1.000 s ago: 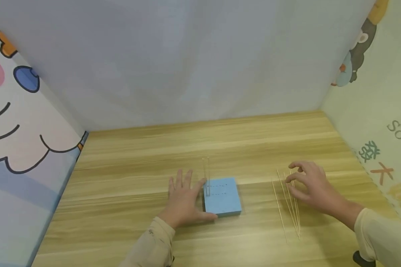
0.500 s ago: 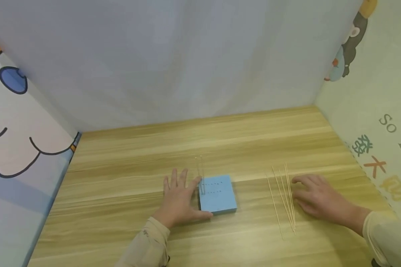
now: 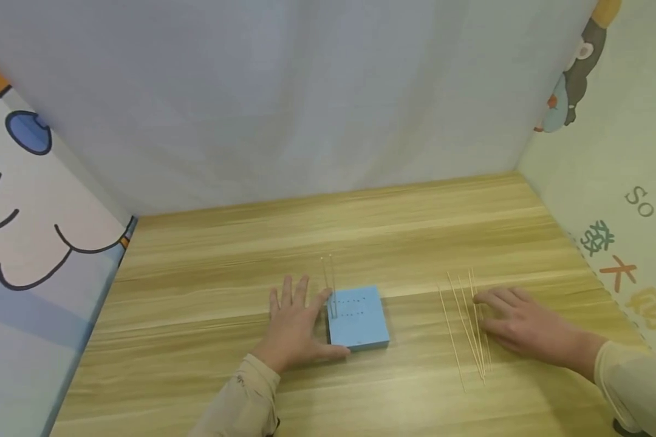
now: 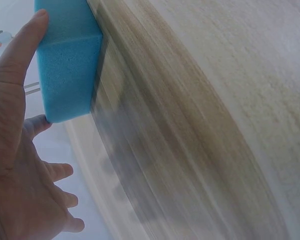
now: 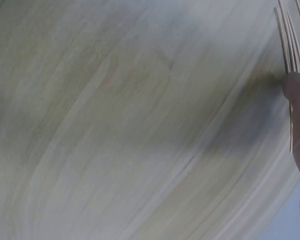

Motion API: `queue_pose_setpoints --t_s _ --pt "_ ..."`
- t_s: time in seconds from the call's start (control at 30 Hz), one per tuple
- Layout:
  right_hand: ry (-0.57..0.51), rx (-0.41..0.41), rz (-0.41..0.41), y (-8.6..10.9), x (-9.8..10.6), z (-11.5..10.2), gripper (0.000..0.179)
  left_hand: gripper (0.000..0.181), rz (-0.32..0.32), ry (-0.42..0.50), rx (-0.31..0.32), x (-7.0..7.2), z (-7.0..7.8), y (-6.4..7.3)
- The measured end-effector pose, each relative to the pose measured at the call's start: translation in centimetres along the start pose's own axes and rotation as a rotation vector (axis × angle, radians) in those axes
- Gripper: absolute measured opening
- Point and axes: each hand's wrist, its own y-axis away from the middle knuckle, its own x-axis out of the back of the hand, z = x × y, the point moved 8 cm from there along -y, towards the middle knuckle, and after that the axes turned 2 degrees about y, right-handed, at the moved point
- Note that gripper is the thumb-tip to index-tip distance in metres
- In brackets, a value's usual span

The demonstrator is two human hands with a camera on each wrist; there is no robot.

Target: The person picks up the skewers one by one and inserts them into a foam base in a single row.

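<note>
My left hand [image 3: 292,331] lies beside a light-blue foam block [image 3: 363,331], fingers spread. Its thumb and index finger touch the block's near and far left corners; in the left wrist view the thumb rests along the foam block [image 4: 70,75]. Two thin sticks [image 3: 332,285] stand upright in the block's left side, beside two rows of small dark holes. At the right, my right hand [image 3: 519,321] is low over several loose thin wooden sticks [image 3: 464,328], its curled fingers pinching one thin wooden stick [image 3: 487,346]. The right wrist view shows the thumb [image 5: 295,87] against the sticks.
Everything lies on a wood-grain table [image 3: 240,243]. A pale curtain [image 3: 306,103] hangs behind its far edge. A cartoon-printed panel [image 3: 27,230] borders the left, and a pale green panel [image 3: 634,152] with printed characters borders the right.
My right hand has come down to the table beside the sticks, then its fingertips closed in on them; one stick's near end has shifted right. The left hand keeps its place at the block.
</note>
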Motion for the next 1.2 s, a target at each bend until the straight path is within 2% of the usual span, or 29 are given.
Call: queue_pose_setpoints --t_s 0.23,0.4,0.5,0.6,0.63,0.73,0.8,0.87,1.0,1.03,1.1,1.2 --pt "0.027 0.051 -0.012 0.0 0.2 -0.2 0.064 0.117 -0.006 0.001 0.005 -0.1 -0.1 0.0" --pt "0.029 0.101 -0.074 0.2 -0.1 -0.4 0.016 0.118 -0.008 0.008 0.009 -0.1 -0.2 0.0" --pt "0.030 0.121 -0.104 0.5 -0.3 -0.4 0.026 0.117 -0.006 0.003 0.008 -0.1 -0.1 0.1" --pt "0.040 0.124 -0.096 0.6 -0.3 -0.3 0.011 0.117 -0.005 -0.008 0.005 -0.1 0.0 0.1" --pt "0.044 0.121 -0.093 0.6 -0.3 -0.3 0.018 0.117 -0.006 -0.008 0.004 -0.1 0.0 0.1" --pt "0.052 0.103 -0.084 0.6 -0.3 -0.3 0.058 0.117 -0.004 -0.010 0.003 0.0 0.0 0.2" --pt "0.057 0.092 -0.085 0.5 -0.3 -0.3 0.071 0.117 -0.003 -0.011 0.001 0.0 0.1 0.2" --pt "0.058 0.095 -0.095 0.4 -0.3 -0.3 0.065 0.117 0.002 -0.010 0.001 0.1 0.0 0.2" --pt "0.098 0.148 -0.148 0.6 -0.4 -0.5 0.011 0.117 0.003 -0.011 0.003 0.0 0.0 0.1" --pt "0.118 0.168 -0.166 0.7 -0.5 -0.6 0.010 0.117 0.003 -0.010 0.005 0.1 0.0 0.1" --pt "0.157 0.203 -0.201 0.9 -0.7 -0.7 0.027 0.117 0.001 -0.009 0.006 0.0 0.0 0.1" --pt "0.207 0.244 -0.236 1.0 -0.8 -0.9 0.036 0.117 0.001 -0.006 0.006 0.0 0.0 0.1"
